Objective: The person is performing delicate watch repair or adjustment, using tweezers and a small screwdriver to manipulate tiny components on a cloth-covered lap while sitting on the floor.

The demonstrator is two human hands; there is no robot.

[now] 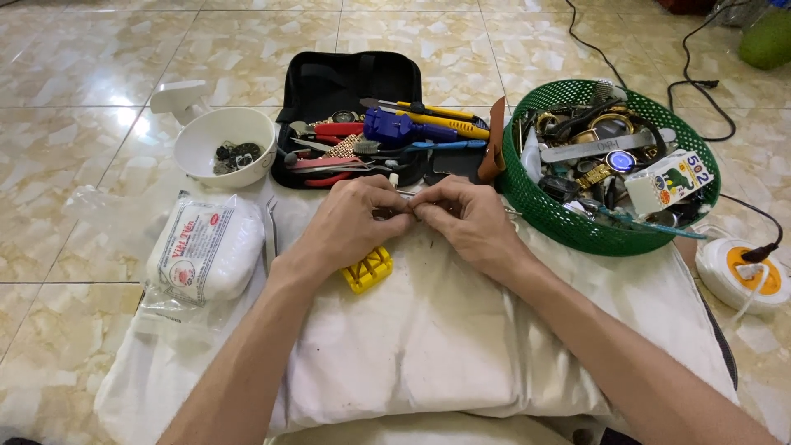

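A white cushion is laid on the tiled floor. To the far right a green basket of watch parts is set; at far centre, an open black tool case. The left hand and right hand are met fingertip to fingertip, each grip pinched on a small dark part above the cushion's far edge. A yellow holder is seen just beside the left wrist.
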